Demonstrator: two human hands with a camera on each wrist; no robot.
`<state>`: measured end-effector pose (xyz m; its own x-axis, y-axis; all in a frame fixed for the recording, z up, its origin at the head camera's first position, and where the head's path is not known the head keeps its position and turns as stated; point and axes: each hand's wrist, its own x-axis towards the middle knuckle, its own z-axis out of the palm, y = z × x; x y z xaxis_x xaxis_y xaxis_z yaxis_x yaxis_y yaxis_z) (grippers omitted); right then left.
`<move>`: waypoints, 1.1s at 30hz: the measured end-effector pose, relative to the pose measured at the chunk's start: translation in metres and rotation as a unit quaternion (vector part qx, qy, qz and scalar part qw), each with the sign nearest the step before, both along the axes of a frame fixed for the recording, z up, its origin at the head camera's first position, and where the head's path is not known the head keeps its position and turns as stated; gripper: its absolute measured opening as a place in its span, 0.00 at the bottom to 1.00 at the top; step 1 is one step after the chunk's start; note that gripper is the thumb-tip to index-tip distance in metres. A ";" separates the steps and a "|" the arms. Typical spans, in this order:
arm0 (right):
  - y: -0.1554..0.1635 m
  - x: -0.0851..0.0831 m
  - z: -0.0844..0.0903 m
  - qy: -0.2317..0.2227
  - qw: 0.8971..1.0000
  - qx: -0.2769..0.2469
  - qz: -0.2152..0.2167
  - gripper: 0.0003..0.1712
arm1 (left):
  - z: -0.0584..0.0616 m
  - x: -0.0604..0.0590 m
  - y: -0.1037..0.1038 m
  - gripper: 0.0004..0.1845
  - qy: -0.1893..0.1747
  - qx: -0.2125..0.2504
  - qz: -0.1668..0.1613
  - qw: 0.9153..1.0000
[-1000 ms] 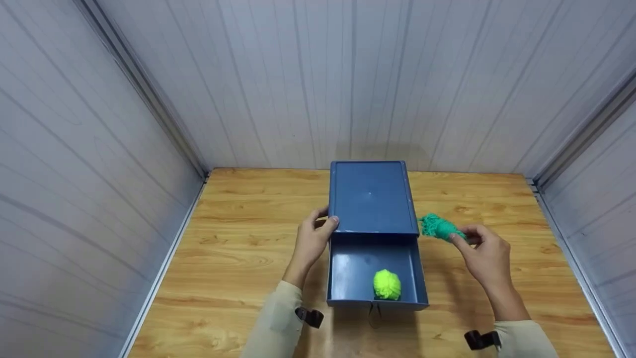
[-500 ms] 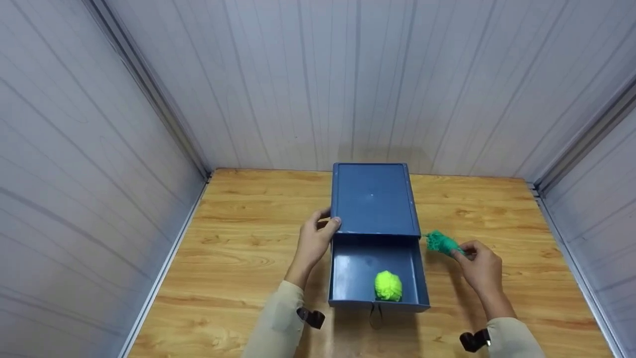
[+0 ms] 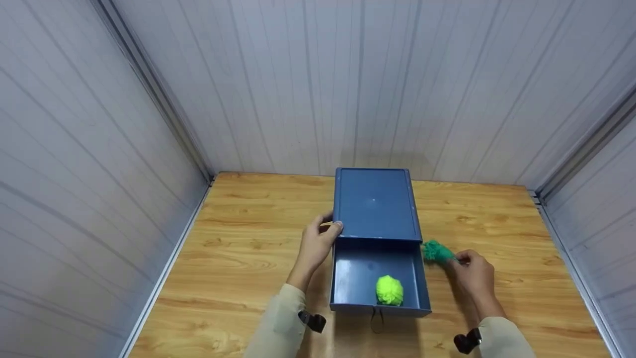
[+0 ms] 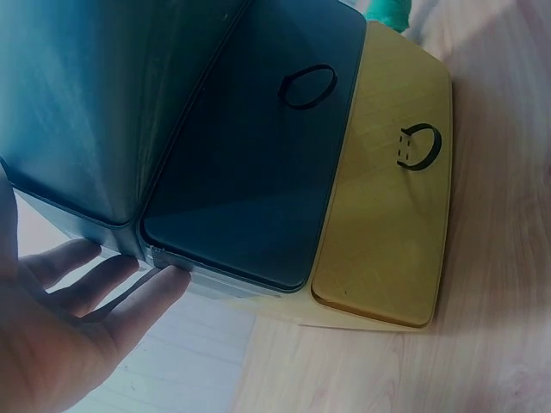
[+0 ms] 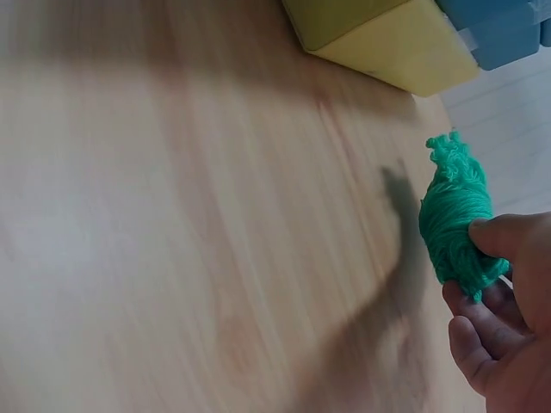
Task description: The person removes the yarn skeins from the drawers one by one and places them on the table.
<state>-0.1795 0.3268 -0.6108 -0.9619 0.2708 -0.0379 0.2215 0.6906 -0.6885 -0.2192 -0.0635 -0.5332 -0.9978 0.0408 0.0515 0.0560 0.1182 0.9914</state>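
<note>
A blue box (image 3: 376, 204) stands on the wooden table with its drawer (image 3: 348, 278) pulled out toward me. A light green yarn ball (image 3: 389, 290) lies in the drawer near its front. My left hand (image 3: 325, 233) grips the box's front left corner, thumb on the top and fingers (image 4: 129, 284) along the side. My right hand (image 3: 459, 261) pinches a teal yarn bundle (image 3: 436, 251) between thumb and fingers (image 5: 499, 258), just outside the drawer's right wall and above the table. The right wrist view shows the teal yarn bundle (image 5: 455, 219) hanging clear of the wood.
The wooden table (image 3: 248, 238) is closed in by white panelled walls on the left (image 3: 89, 199), back and right. A loop handle (image 3: 376, 314) hangs from the drawer's front. Bare wood lies on both sides of the box.
My right hand has brought the teal yarn nearer to me and leftward, up to the drawer's right wall. The left hand stays on the box's corner.
</note>
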 end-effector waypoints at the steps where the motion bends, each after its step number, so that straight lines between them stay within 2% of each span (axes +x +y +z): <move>1: 0.000 0.000 -0.001 0.000 1.000 0.000 0.000 0.13 | 0.000 0.000 0.000 0.29 0.003 -0.001 0.001 1.000; 10: -0.002 0.003 -0.011 -0.034 0.999 -0.030 -0.021 0.18 | -0.004 0.001 0.001 0.27 0.003 0.003 0.009 1.000; 18: -0.004 0.003 -0.004 -0.021 0.999 -0.040 -0.010 0.20 | -0.002 -0.001 0.003 0.26 0.001 0.003 0.014 1.000; 24: -0.003 0.006 0.003 0.007 1.000 -0.024 0.008 0.20 | -0.003 0.000 0.002 0.26 0.008 0.008 0.008 1.000; 33: 0.000 0.015 0.017 0.067 0.997 0.003 0.031 0.22 | 0.000 0.002 0.000 0.30 -0.005 0.007 -0.001 1.000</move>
